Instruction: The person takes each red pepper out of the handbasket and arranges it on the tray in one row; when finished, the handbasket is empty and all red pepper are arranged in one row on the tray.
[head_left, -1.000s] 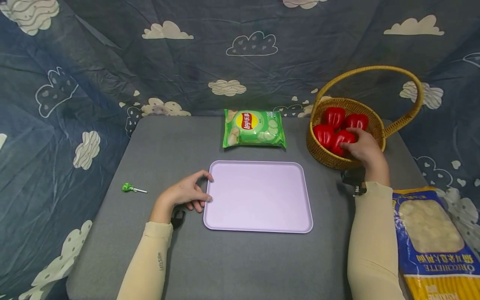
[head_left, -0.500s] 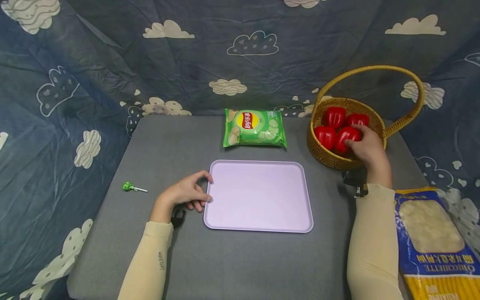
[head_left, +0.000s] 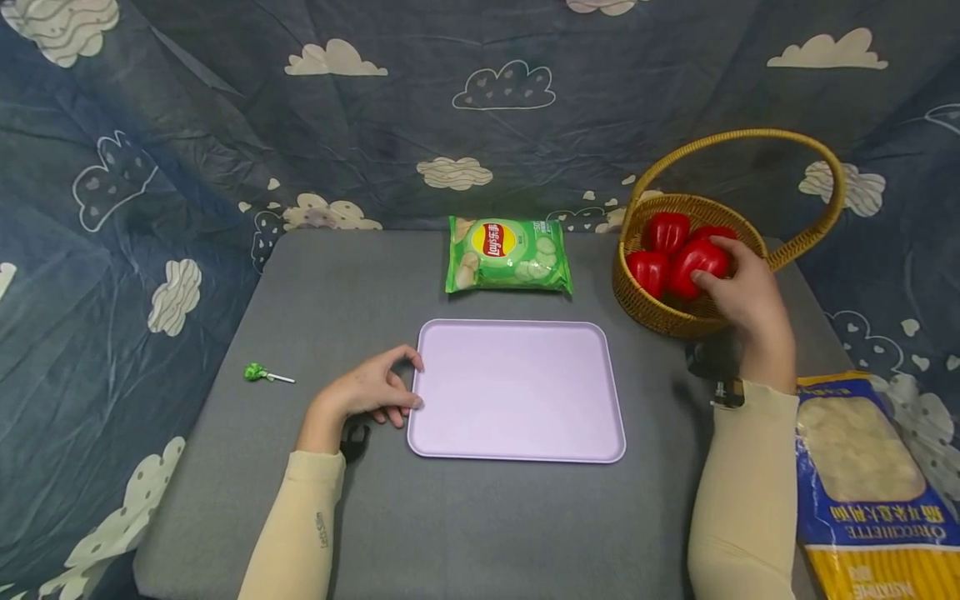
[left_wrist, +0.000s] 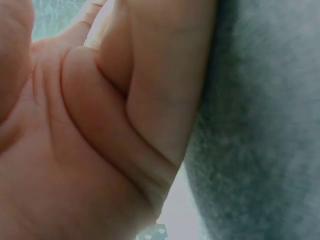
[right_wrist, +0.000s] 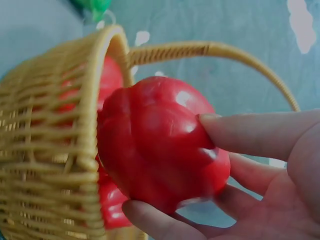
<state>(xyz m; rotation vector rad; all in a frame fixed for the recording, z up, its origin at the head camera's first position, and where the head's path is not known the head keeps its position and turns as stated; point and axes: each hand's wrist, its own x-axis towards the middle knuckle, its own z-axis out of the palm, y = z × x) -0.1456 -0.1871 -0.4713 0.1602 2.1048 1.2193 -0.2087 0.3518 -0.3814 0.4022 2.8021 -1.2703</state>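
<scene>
My right hand [head_left: 750,296] grips a red bell pepper [right_wrist: 160,142] between thumb and fingers. In the right wrist view this pepper is at the mouth of a wicker basket [right_wrist: 55,145], above the other peppers. More red bell peppers [head_left: 666,233] lie inside the basket. My left hand [head_left: 367,387] is at the left edge of a lilac tray [head_left: 517,392], holding its rim with thumb and index finger while the other fingers curl beside it. The left wrist view shows mostly my palm [left_wrist: 75,165], and the tray is hidden there.
A green chip bag [head_left: 510,256] lies behind the tray. A green-wrapped lollipop [head_left: 258,372] is at the far left. A blue and yellow pasta bag [head_left: 870,483] lies by my right forearm. The basket's tall handle [head_left: 836,183] arches over its right side.
My right hand has lifted the red bell pepper slightly up from among the others, shifting a little to the right. My left hand has stayed at the tray's edge.
</scene>
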